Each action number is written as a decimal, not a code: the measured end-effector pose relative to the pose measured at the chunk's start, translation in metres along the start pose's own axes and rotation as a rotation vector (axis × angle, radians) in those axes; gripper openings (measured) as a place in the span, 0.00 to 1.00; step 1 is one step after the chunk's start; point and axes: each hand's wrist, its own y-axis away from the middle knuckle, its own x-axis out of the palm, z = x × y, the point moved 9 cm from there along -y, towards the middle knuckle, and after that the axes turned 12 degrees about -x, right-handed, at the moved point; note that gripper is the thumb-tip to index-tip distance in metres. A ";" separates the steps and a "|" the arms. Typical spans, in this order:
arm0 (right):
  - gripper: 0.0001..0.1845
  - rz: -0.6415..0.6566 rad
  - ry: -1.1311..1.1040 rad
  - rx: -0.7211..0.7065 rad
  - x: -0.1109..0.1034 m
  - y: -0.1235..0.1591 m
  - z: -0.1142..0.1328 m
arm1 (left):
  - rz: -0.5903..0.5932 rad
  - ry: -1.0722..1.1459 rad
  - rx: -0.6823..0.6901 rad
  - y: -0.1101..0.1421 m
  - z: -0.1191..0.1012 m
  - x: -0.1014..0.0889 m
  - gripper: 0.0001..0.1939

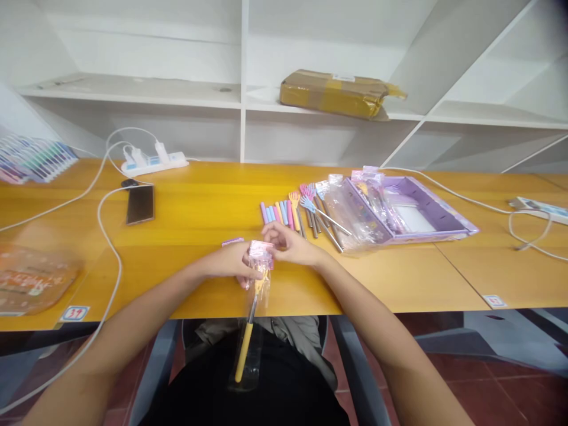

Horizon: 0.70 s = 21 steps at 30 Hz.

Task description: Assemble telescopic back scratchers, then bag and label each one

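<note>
A back scratcher (245, 349) with a yellow handle, metal shaft and yellow claw sits inside a clear plastic bag that hangs past the table's front edge. My left hand (235, 261) is closed around the bag near the claw. At the bag's top, my right hand (286, 244) pinches the edge of the pink header card (261, 249). Just beyond my hands lie several loose back scratchers (294, 204) with blue, pink and yellow claws and coloured handles. A purple card (232, 241) shows partly behind my left hand.
To the right, an open purple box (435, 204) holds bagged back scratchers (386, 207), with clear bags (350, 207) beside it. A phone (141, 204), power strip (155, 164) and white cables lie left. A taped carton (335, 93) sits on the shelf.
</note>
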 end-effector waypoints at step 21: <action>0.24 -1.034 1.313 0.010 -0.233 0.108 0.116 | -0.320 0.479 0.277 0.006 -0.016 -0.044 0.21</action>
